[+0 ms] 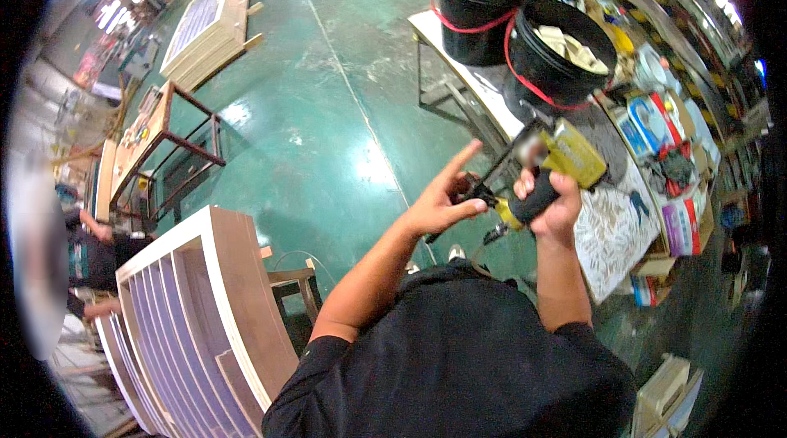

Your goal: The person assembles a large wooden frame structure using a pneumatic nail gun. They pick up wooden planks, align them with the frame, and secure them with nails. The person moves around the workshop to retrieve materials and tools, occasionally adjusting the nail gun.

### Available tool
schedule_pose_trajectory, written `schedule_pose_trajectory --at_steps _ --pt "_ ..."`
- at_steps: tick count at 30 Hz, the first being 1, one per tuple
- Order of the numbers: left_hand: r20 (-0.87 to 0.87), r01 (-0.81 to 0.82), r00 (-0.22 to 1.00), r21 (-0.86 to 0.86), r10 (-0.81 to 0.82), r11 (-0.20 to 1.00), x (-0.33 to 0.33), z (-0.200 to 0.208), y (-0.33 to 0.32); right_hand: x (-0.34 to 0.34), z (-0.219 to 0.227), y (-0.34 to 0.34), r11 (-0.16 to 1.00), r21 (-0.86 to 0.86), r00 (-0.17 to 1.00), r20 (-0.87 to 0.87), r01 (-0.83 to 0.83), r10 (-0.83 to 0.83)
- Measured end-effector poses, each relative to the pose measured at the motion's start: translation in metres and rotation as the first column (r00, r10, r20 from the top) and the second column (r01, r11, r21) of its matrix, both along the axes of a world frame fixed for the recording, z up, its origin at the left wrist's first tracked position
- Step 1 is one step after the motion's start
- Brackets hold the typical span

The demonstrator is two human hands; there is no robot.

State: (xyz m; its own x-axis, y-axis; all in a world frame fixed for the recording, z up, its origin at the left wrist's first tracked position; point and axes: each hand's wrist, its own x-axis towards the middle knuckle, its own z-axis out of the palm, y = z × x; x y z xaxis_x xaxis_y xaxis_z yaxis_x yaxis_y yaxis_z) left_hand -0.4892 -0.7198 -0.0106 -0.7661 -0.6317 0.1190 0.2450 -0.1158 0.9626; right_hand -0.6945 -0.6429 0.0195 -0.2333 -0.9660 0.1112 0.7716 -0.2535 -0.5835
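My right hand (555,207) is wrapped round the black grip of a yellow and black air nail gun (576,153), held up in front of my chest. Its long dark magazine slants down to the left, toward my left hand (445,199). That hand is closed on the rear part of the magazine, with the thumb laid across it and the index finger stretched outward. The left hand's other fingers are partly hidden. An air fitting hangs below the gun's grip.
Two black buckets (566,69) with wood blocks stand on a white-topped table (613,233) at the right, beside packages and clutter. A slatted wooden cabinet frame (234,290) stands at left, near another person's hand (102,307). Farther off are a workbench (156,131) and stacked panels (209,28).
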Motion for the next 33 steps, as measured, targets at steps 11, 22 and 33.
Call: schedule_pose_trajectory --at_steps 11,22,33 --pt "0.073 0.0 0.997 -0.411 0.033 0.912 0.038 0.026 0.043 -0.041 -0.004 -0.024 1.0 0.011 0.963 0.271 0.001 -0.004" --pt "0.064 -0.093 0.972 -0.782 0.227 0.616 0.007 0.068 0.076 -0.058 -0.06 -0.048 0.997 -0.039 0.902 0.425 -0.073 0.083" --pt "-0.169 -0.372 0.904 -0.762 0.392 0.529 -0.028 0.046 0.038 -0.021 -0.037 -0.043 0.939 -0.071 0.872 0.353 -0.336 0.339"
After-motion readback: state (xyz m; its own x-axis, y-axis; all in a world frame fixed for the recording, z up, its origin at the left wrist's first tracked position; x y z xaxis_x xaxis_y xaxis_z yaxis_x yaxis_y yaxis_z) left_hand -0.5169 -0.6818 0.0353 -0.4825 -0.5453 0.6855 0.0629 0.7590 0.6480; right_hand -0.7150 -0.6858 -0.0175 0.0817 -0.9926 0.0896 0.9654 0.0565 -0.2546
